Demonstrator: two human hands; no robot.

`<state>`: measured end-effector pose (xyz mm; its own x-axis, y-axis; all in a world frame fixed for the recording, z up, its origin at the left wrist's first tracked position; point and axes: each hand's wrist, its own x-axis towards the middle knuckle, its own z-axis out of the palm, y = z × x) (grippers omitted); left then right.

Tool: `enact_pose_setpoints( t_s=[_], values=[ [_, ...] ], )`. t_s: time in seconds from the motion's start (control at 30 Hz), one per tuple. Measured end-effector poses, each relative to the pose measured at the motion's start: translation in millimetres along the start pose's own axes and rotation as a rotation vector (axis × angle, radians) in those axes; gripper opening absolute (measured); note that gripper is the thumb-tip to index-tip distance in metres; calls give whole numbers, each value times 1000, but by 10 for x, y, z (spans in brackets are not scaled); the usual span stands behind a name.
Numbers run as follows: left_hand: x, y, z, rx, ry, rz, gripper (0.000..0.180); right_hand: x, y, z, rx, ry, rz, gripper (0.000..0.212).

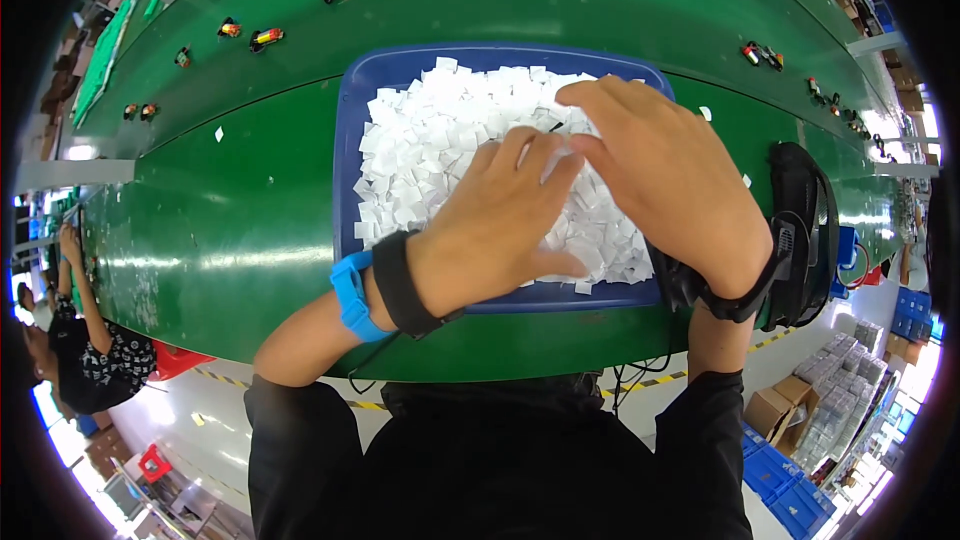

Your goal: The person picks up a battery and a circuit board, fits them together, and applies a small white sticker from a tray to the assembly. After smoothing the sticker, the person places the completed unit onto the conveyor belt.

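A blue rectangular tray (346, 140) lies in front of me, heaped with small white paper slips (410, 165). Both hands are over the heap, close together. My left hand (490, 215) has its fingers bent forward and its thumb held apart over the slips. From the right reaches my right hand (670, 160), its fingers arched and its thumb apart, the thumb tip close to the left fingertips. Between the hands shows a small dark thing (558, 127), too small to name. The undersides of the fingers are hidden.
The tray rests on a green workbench (240, 200). Small red-and-yellow parts (268, 38) lie farther back. A black bag (800, 235) is at the right edge. Beyond the left end another person (95, 350) works. Cardboard boxes (780, 410) and blue crates (785, 485) stand on the right floor.
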<state>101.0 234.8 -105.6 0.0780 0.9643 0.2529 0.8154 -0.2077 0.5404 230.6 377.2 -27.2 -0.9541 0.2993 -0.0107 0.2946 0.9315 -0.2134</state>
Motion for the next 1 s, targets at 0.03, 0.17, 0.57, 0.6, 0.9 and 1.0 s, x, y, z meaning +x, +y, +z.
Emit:
enact_pose_setpoints(
  t_s=[0.03, 0.17, 0.57, 0.6, 0.9, 1.0],
  values=[
    [-11, 35, 42, 33, -2, -4, 68, -7, -8, 11, 1, 2, 8, 28],
    [8, 124, 14, 2, -117, -22, 64, -18, -22, 53, 37, 63, -40, 27],
    [80, -235, -107, -104, -139, -171, 36, -34, 75, 46, 17, 63, -73, 21],
    [112, -267, -161, -107, -139, -223, 32, -34, 82, 47, 38, 56, -75, 19],
    [236, -264, -553, -273, -250, -342, 46, 24, 45, 25, 162, 105, -104, 10],
    [247, -272, -560, -321, -300, -366, 49, 46, 37, 37, 193, 128, -107, 11]
  ],
)
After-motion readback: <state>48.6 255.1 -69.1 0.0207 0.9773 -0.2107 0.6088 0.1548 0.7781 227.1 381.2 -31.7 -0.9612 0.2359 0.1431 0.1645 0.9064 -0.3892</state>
